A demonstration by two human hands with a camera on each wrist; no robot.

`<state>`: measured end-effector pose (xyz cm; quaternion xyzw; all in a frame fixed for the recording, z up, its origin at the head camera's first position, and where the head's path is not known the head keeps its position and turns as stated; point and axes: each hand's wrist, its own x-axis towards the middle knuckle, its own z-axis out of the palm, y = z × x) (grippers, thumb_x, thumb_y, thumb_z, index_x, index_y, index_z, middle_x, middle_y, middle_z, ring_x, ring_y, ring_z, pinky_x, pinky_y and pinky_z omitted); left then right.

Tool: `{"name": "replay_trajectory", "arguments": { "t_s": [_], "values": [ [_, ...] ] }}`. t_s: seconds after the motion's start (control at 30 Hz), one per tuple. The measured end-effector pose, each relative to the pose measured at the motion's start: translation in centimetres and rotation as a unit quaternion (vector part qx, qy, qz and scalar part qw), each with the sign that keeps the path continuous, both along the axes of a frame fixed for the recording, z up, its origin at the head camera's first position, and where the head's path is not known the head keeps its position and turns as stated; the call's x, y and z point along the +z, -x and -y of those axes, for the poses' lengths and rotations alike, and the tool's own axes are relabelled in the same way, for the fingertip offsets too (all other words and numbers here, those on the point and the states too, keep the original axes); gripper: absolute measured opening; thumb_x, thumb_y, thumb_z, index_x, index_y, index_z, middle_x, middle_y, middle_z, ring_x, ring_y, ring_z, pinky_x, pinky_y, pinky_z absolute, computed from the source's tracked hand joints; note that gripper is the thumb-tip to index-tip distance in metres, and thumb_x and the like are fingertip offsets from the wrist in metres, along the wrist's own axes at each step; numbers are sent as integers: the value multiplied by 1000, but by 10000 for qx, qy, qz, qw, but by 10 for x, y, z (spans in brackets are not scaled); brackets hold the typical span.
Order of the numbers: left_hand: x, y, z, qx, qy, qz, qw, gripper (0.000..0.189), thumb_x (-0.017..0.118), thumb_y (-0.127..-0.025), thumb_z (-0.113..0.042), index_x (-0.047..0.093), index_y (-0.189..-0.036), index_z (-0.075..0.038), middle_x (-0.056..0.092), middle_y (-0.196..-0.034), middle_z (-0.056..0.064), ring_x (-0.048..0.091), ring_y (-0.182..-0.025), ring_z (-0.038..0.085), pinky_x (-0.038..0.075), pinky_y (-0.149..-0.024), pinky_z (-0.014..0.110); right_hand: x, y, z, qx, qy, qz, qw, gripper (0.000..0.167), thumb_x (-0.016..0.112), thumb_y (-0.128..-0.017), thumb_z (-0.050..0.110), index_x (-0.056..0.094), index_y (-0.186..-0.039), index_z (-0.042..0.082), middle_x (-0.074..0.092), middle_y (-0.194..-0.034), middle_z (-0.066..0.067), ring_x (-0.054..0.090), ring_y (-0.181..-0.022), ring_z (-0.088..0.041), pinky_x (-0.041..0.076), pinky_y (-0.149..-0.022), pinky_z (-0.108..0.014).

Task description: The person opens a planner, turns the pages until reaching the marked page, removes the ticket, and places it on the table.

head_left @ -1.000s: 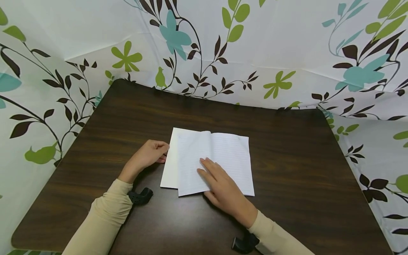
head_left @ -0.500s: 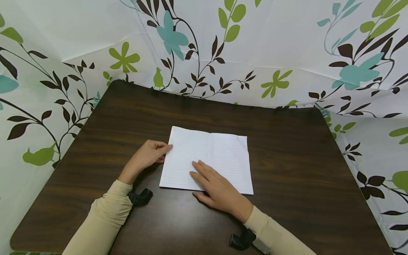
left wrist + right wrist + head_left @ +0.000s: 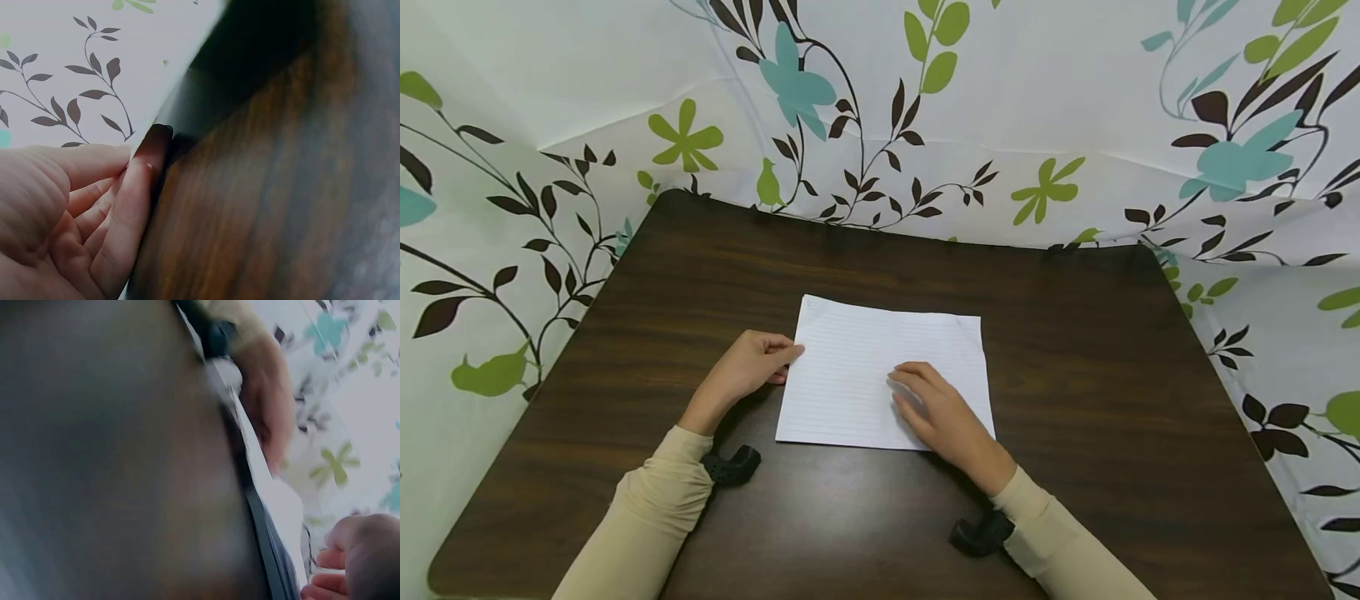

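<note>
An open notebook (image 3: 842,375) with lined white pages lies on the dark wooden table. At its left edge, my left hand (image 3: 739,372) pinches the notebook, thumb on top; the left wrist view shows the thumb and fingers (image 3: 128,194) on either side of the thin edge. Over the right page is my right hand (image 3: 946,417), its fingers loosely bent and holding nothing. Whether its fingertips touch the paper I cannot tell. The right wrist view shows that hand (image 3: 365,556) beside the notebook (image 3: 281,503), with the table blurred.
The brown wood-grain table (image 3: 1075,375) surrounds the notebook on all sides. Behind it hangs a white cloth (image 3: 985,100) printed with leaves, birds and flowers. A black wrist mount (image 3: 733,465) sits on the left wrist and another mount (image 3: 981,533) on the right.
A lined page has been swept left until it lies flush with the notebook's left edge, under the left thumb. My right hand has since shifted right and its fingers have bent.
</note>
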<state>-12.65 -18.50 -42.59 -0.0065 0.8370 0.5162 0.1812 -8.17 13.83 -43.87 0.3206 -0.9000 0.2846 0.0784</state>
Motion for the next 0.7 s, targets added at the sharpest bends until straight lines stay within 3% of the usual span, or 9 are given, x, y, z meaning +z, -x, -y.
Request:
{"name": "replay_trajectory", "arguments": {
  "t_s": [0.13,0.33,0.57,0.7],
  "values": [
    [2,-1,0,22,86,-19,10000,39,63,-106,-29,72,-126,3,76,-100,11,65,-75,10,59,-70,20,4,15,-22,-844,-125,312,9959,30,67,-102,17,70,-130,5,63,-125,-12,58,-117,-28,53,-98,-44],
    [0,-2,0,4,131,-31,9999,39,65,-105,-31,73,-125,2,74,-96,8,65,-75,10,59,-70,20,4,31,-53,-1882,-629,589,9783,36,64,-105,24,68,-137,8,59,-126,-17,49,-109,-32,46,-86,-44],
    [0,-3,0,26,63,13,10000,38,65,-105,-29,73,-124,2,73,-93,5,64,-75,10,59,-70,20,1,41,-70,-2485,-823,1000,9599,51,62,-106,34,56,-150,8,52,-130,-21,45,-110,-34,41,-91,-49],
    [0,-4,-1,3,63,25,10000,37,65,-105,-29,73,-123,2,72,-91,4,64,-75,10,59,-70,20,1,39,-70,-2545,-803,832,9601,47,65,-105,34,61,-145,12,53,-121,-17,41,-103,-32,34,-86,-44]
  ]
}}
